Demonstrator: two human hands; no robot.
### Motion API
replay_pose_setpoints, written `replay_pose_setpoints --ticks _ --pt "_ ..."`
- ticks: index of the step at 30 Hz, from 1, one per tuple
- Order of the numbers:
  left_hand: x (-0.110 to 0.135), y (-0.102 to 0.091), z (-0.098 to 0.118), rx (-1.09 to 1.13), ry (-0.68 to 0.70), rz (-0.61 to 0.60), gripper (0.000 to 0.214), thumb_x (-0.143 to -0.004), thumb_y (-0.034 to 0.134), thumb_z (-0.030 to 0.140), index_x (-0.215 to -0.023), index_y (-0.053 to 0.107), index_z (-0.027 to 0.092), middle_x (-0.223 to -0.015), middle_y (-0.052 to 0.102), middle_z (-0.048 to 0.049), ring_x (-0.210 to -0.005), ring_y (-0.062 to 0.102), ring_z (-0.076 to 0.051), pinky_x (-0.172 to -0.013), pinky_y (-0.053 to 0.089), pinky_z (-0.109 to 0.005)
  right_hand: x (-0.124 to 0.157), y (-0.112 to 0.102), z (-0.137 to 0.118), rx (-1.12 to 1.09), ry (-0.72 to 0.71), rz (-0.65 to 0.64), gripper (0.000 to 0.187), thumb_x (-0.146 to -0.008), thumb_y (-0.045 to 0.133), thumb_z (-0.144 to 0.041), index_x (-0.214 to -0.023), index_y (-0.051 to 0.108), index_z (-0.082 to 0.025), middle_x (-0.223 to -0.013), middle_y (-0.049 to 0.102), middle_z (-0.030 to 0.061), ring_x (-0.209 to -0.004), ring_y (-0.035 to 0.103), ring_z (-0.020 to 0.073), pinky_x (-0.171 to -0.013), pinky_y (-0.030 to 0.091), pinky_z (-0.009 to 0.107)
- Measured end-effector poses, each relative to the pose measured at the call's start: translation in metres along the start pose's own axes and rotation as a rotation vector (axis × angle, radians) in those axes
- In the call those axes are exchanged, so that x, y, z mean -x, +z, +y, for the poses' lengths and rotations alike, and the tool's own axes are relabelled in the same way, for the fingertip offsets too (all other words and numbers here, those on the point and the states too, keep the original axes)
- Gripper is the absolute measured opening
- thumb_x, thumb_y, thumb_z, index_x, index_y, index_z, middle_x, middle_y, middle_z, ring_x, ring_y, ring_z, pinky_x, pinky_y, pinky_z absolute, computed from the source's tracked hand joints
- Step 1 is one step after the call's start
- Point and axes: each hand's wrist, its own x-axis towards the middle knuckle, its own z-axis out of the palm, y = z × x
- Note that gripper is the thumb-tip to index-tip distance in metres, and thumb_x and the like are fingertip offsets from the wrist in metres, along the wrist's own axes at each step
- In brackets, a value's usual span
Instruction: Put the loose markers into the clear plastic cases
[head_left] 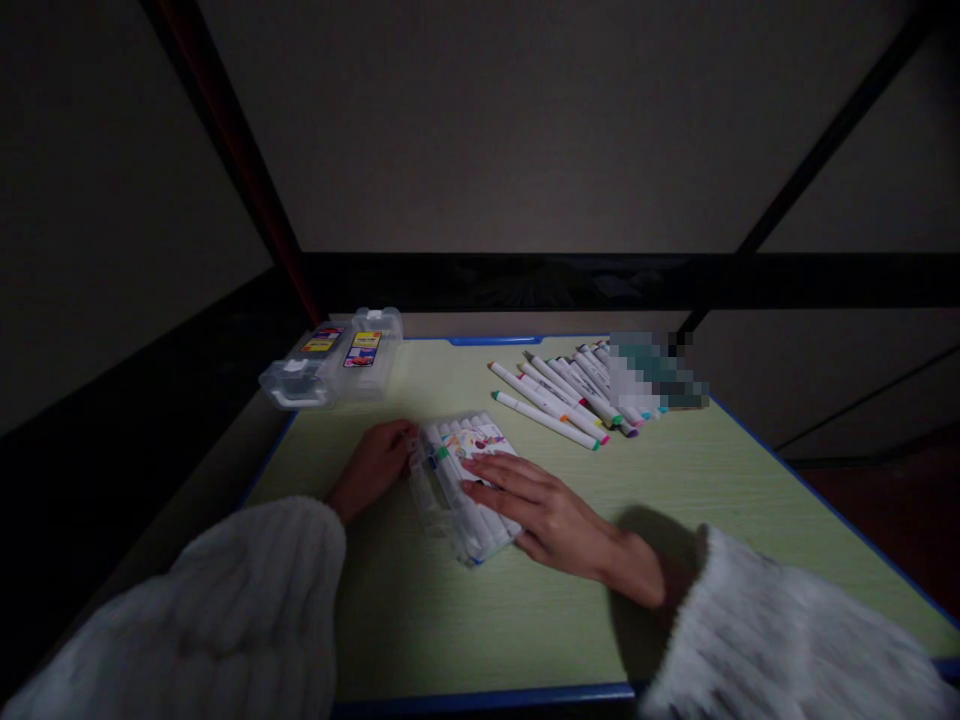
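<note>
A clear plastic case of white markers (459, 482) lies in the middle of the pale green table (690, 520). My left hand (373, 464) grips the case's left end, fingers curled against it. Flat on the case's right side rests my right hand (544, 515), fingers stretched out over the markers. Both arms wear fluffy white sleeves.
Several loose white markers with coloured caps (559, 398) lie in a row at the back right, beside a blurred patch. Two clear lidded boxes with colourful labels (335, 366) stand at the back left corner. A dark metal frame (525, 280) runs behind the table.
</note>
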Motion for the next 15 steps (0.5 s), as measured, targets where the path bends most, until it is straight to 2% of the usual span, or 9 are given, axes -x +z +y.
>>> replay_pose_setpoints --ticks 7,15 --pt "-0.0014 0.0005 -0.0038 0.062 -0.009 0.001 0.021 -0.070 0.042 0.033 -0.063 0.053 0.016 -0.050 0.050 0.0027 -0.054 0.050 -0.014 -0.051 0.038 -0.022 -0.0018 -0.0021 0.0010 -0.035 -0.043 -0.013 0.049 -0.079 0.046 -0.023 -0.126 0.046 -0.011 -0.134 0.044 0.0142 -0.129 0.032 0.0225 -0.104 0.033 0.044" --pt "-0.0036 -0.0064 -0.0052 0.080 -0.017 -0.069 0.016 -0.070 0.043 0.024 -0.070 0.056 0.015 -0.053 0.053 0.0030 -0.050 0.049 -0.012 -0.050 0.039 -0.022 -0.0018 -0.0037 -0.0001 -0.034 -0.060 -0.017 0.049 -0.083 0.049 -0.036 -0.126 0.047 -0.014 -0.132 0.047 0.0134 -0.127 0.035 0.0223 -0.103 0.033 0.045"
